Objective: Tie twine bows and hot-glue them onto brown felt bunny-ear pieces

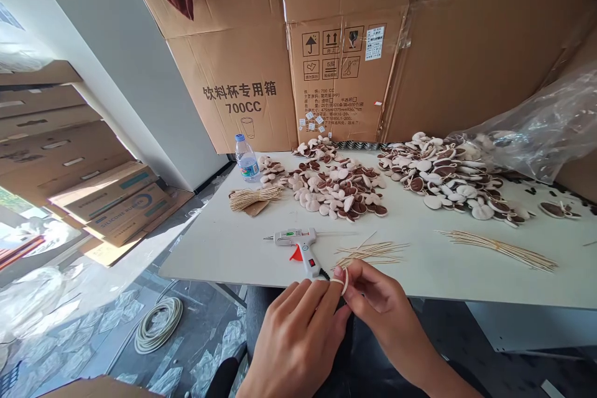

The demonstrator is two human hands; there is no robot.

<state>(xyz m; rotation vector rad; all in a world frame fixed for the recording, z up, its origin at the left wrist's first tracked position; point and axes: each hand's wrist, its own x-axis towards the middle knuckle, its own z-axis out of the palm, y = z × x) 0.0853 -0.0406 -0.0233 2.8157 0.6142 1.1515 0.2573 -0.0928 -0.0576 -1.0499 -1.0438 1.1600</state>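
Observation:
At the front edge of the table, my left hand (298, 329) and my right hand (380, 298) meet. A thin cream-coloured cord (346, 281) curves in a small loop at my left fingertips, and both hands pinch it. My fingers hide part of the cord. Just beyond my hands lies a white hot glue gun (298, 242) with a red trigger, a clear glue stick in its back and its nozzle pointing left. Beside it, several thin pale sticks (373, 252) are spread loosely on the table.
Heaps of brown and cream fabric pieces (336, 186) cover the back of the white table (214, 255). Bundled sticks (254, 198) lie near a water bottle (247, 161); another bundle (501, 249) is at right. Cardboard (242, 56) stands behind. Coiled cable (158, 324) lies on the floor.

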